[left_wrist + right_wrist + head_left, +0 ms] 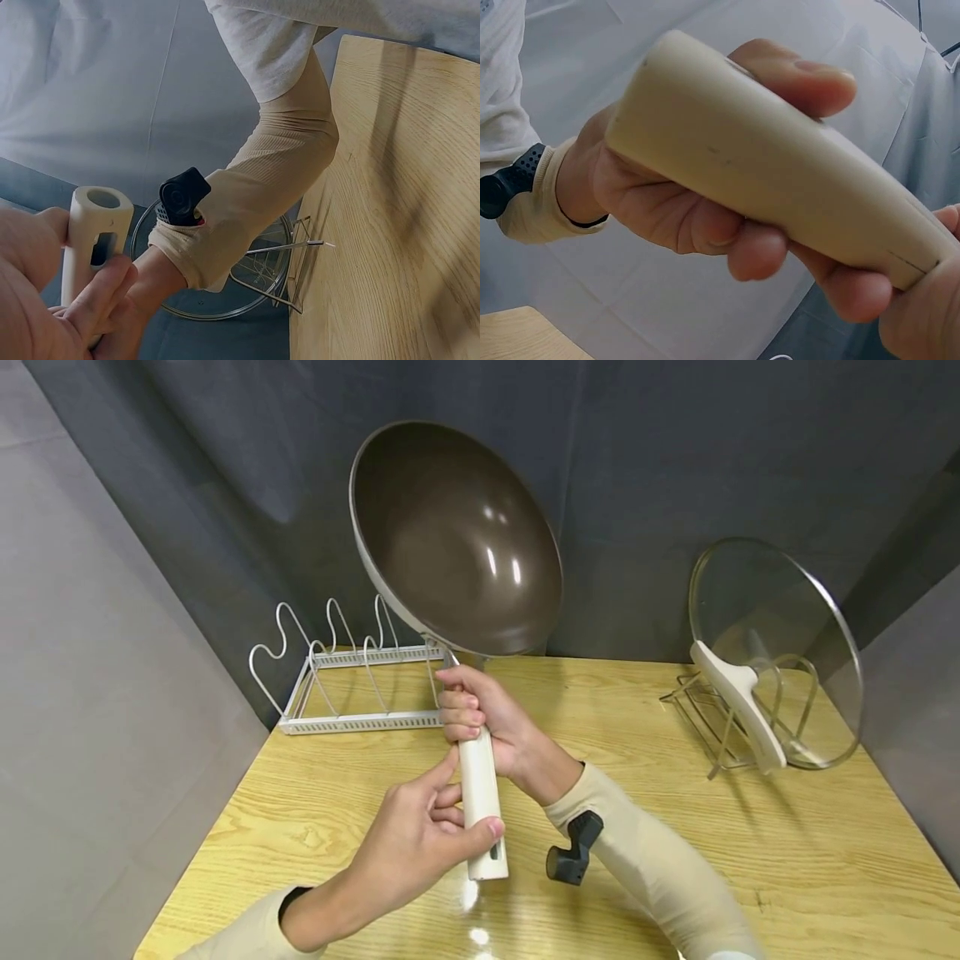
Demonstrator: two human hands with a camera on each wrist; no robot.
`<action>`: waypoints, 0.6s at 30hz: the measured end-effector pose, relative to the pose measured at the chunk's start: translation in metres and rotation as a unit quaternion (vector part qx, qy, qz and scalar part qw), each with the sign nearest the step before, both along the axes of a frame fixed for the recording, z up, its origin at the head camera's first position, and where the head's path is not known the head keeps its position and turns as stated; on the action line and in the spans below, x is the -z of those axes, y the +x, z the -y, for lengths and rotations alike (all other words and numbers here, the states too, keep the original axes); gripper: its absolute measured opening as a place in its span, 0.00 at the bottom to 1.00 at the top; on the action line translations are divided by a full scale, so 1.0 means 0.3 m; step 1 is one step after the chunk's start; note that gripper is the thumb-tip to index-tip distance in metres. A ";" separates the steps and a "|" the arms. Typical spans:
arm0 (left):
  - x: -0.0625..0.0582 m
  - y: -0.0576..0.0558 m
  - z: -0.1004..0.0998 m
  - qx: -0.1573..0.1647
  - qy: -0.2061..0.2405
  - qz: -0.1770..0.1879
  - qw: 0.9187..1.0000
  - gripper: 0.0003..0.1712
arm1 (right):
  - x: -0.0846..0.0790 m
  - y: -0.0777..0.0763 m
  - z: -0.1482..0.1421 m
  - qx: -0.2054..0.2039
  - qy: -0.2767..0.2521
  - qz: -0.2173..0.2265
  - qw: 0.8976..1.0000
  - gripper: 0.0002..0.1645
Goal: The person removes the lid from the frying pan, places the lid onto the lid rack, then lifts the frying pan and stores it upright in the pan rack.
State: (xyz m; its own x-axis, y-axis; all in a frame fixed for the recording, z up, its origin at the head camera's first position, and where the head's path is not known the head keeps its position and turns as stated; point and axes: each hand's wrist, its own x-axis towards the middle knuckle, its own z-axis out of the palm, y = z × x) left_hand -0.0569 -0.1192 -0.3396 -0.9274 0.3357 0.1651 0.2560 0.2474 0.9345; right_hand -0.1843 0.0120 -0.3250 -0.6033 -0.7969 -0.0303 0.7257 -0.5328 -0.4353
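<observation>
A deep pan (457,535) with a brown inside and a pale outer wall is held up over the table, tilted so its inside faces me. My right hand (498,722) grips its cream handle (480,785) close to the bowl, fingers wrapped round it. Lower down, my left hand (412,831) pinches the handle near its free end, thumb on top and fingers along the other side. In the right wrist view the left thumb (810,86) lies across one edge of the handle. The handle's slotted end (103,217) shows in the left wrist view.
A white wire rack (360,722) with looped dividers stands at the back left, partly behind the pan. On the right, a glass lid (795,585) with a cream handle leans in a small metal stand (720,739). Grey curtains (637,460) enclose the wooden table (600,710).
</observation>
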 end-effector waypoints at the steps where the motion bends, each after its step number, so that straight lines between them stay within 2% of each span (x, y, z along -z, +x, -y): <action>1: 0.000 0.001 0.001 -0.003 0.001 0.001 1.000 0.50 | 0.002 -0.003 0.004 -0.003 -0.002 0.000 1.000 0.28; 13: 0.003 0.008 0.015 -0.036 0.018 -0.005 0.999 0.49 | -0.002 -0.022 0.048 -0.032 -0.051 -0.017 0.998 0.31; 18: 0.002 0.009 0.029 -0.045 0.031 0.005 0.999 0.51 | -0.007 -0.032 0.071 -0.049 -0.063 -0.021 0.997 0.33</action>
State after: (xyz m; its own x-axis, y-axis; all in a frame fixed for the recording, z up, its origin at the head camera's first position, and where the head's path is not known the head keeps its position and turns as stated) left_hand -0.0542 -0.1278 -0.3403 -0.9550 0.2410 0.1730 0.2254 0.2103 0.9513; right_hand -0.1940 -0.0092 -0.3229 -0.5204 -0.8484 0.0975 0.7595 -0.5120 -0.4012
